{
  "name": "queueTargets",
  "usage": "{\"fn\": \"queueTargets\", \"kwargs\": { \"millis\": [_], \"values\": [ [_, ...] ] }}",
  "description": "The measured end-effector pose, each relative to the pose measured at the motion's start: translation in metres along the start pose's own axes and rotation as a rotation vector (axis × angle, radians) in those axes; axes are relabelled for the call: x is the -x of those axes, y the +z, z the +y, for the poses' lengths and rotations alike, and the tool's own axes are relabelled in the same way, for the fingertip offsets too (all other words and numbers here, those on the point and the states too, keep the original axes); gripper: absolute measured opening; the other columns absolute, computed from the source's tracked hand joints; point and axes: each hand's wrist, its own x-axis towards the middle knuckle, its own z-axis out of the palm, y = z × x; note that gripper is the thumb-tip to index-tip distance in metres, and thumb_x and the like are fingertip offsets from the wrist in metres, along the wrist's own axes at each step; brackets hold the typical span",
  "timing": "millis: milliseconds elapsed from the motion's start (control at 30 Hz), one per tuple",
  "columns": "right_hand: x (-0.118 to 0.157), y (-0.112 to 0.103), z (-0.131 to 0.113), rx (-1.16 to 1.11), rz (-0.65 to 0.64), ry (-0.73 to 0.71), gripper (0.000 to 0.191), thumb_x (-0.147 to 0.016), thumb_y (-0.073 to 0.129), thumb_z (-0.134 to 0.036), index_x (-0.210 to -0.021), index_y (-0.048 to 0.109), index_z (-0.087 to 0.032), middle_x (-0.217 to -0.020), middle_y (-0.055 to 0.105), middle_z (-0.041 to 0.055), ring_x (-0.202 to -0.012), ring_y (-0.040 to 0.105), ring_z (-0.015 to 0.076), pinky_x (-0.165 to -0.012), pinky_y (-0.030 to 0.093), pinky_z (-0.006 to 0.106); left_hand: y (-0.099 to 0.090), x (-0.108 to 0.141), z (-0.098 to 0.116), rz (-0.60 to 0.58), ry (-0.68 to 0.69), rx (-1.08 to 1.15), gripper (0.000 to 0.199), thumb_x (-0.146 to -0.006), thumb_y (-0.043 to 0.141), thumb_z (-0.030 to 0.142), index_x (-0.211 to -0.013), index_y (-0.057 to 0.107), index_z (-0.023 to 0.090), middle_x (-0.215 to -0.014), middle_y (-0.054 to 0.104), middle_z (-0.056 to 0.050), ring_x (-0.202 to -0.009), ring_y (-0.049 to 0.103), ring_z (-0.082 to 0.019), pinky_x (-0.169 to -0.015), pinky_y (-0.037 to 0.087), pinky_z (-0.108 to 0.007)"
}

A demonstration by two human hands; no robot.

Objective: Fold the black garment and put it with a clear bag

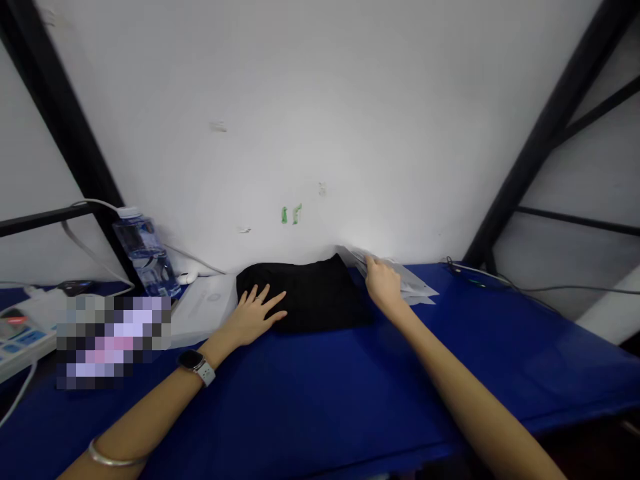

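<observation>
A black cloth item [315, 300] lies flat on the blue table [310, 400], close to the wall. My left hand [256, 313] rests on its left part with the fingers spread, a ring on one finger. At the cloth's right side, my right hand [384, 283] is closed at the near edge of some white papers [415, 283], which are partly raised and lean toward the wall. The fingertips of that hand are partly hidden. White printed sheets [205, 307] lie to the left of the cloth, partly behind my left wrist.
A water bottle [147, 253] stands at the back left, with a white earbud case [187, 277] beside it. Further left are a power strip [30, 340], cables and a pixelated object. A thin cable [530, 289] runs along the right. Black metal posts frame both sides.
</observation>
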Motion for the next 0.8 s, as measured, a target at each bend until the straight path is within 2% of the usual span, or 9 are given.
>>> {"fn": "queueTargets", "kwargs": {
  "millis": [100, 167, 267, 367, 433, 533, 633, 700, 800],
  "values": [
    [0.008, 0.000, -0.022, -0.157, 0.140, -0.139, 0.048, -0.090, 0.035, -0.005, -0.135, 0.046, -0.018, -0.124, 0.061, 0.0115, -0.104, 0.062, 0.0240, -0.081, 0.050, 0.033, -0.002, 0.001, 0.001, -0.009, -0.009, -0.003, 0.062, -0.089, 0.023, 0.068, -0.145, 0.026, 0.040, -0.153, 0.026, -0.008, -0.140, 0.018, -0.041, -0.106, 0.024, -0.059],
    [0.015, 0.006, -0.038, -0.233, 0.191, -0.306, 0.050, -0.090, 0.032, -0.004, -0.137, 0.045, -0.018, -0.131, 0.057, 0.0095, -0.115, 0.056, 0.0214, -0.091, 0.047, 0.031, -0.003, 0.002, 0.003, -0.004, -0.010, -0.015, 0.062, -0.089, 0.023, 0.068, -0.145, 0.026, 0.039, -0.153, 0.028, -0.010, -0.139, 0.020, -0.041, -0.106, 0.025, -0.059],
    [0.024, 0.022, -0.060, -0.231, 0.185, -0.585, 0.049, -0.092, 0.032, -0.006, -0.137, 0.046, -0.020, -0.137, 0.051, 0.0094, -0.126, 0.047, 0.0207, -0.101, 0.041, 0.034, -0.006, 0.004, 0.007, 0.044, 0.014, -0.060, 0.060, -0.091, 0.026, 0.064, -0.144, 0.031, 0.037, -0.151, 0.032, -0.011, -0.138, 0.024, -0.040, -0.105, 0.027, -0.058],
    [0.033, 0.034, -0.074, -0.152, 0.109, -0.741, 0.045, -0.095, 0.037, -0.015, -0.139, 0.043, -0.024, -0.138, 0.048, 0.0129, -0.126, 0.045, 0.0264, -0.099, 0.041, 0.044, -0.008, 0.007, 0.011, 0.145, 0.066, -0.134, 0.056, -0.093, 0.032, 0.059, -0.139, 0.044, 0.030, -0.146, 0.040, -0.012, -0.136, 0.030, -0.036, -0.106, 0.029, -0.054],
    [0.037, 0.034, -0.075, -0.115, 0.065, -0.757, 0.046, -0.095, 0.043, -0.021, -0.141, 0.040, -0.027, -0.139, 0.047, 0.0142, -0.126, 0.044, 0.0294, -0.096, 0.041, 0.048, -0.009, 0.008, 0.013, 0.217, 0.101, -0.171, 0.052, -0.093, 0.036, 0.055, -0.133, 0.051, 0.026, -0.140, 0.048, -0.012, -0.132, 0.038, -0.032, -0.104, 0.033, -0.050],
    [0.041, 0.022, -0.066, -0.054, 0.012, -0.651, 0.051, -0.091, 0.053, -0.028, -0.140, 0.039, -0.027, -0.136, 0.048, 0.0167, -0.121, 0.047, 0.0338, -0.089, 0.045, 0.047, -0.012, 0.007, 0.016, 0.312, 0.142, -0.214, 0.046, -0.093, 0.040, 0.050, -0.123, 0.058, 0.020, -0.125, 0.061, -0.014, -0.119, 0.052, -0.028, -0.095, 0.041, -0.043],
    [0.041, 0.007, -0.053, -0.001, -0.102, -0.504, 0.048, -0.087, 0.058, -0.032, -0.132, 0.047, -0.020, -0.117, 0.059, 0.0188, -0.098, 0.062, 0.0315, -0.074, 0.048, 0.038, -0.017, 0.006, 0.020, 0.386, 0.189, -0.291, 0.035, -0.096, 0.039, 0.036, -0.096, 0.066, 0.014, -0.088, 0.071, -0.013, -0.086, 0.065, -0.025, -0.079, 0.044, -0.040],
    [0.041, 0.002, -0.047, -0.012, -0.185, -0.463, 0.040, -0.088, 0.056, -0.030, -0.126, 0.051, -0.018, -0.099, 0.066, 0.0150, -0.083, 0.065, 0.0273, -0.067, 0.047, 0.033, -0.021, 0.006, 0.024, 0.460, 0.265, -0.352, 0.035, -0.096, 0.036, 0.025, -0.078, 0.064, 0.014, -0.067, 0.066, -0.008, -0.065, 0.061, -0.020, -0.072, 0.043, -0.038],
    [0.041, 0.001, -0.046, -0.112, -0.201, -0.496, 0.030, -0.091, 0.050, -0.026, -0.120, 0.054, -0.019, -0.088, 0.069, 0.0094, -0.081, 0.067, 0.0245, -0.065, 0.045, 0.030, -0.026, 0.007, 0.034, 0.563, 0.410, -0.414, 0.031, -0.094, 0.036, 0.017, -0.076, 0.062, 0.016, -0.064, 0.061, -0.004, -0.063, 0.058, -0.018, -0.070, 0.041, -0.036]
  ]
}}
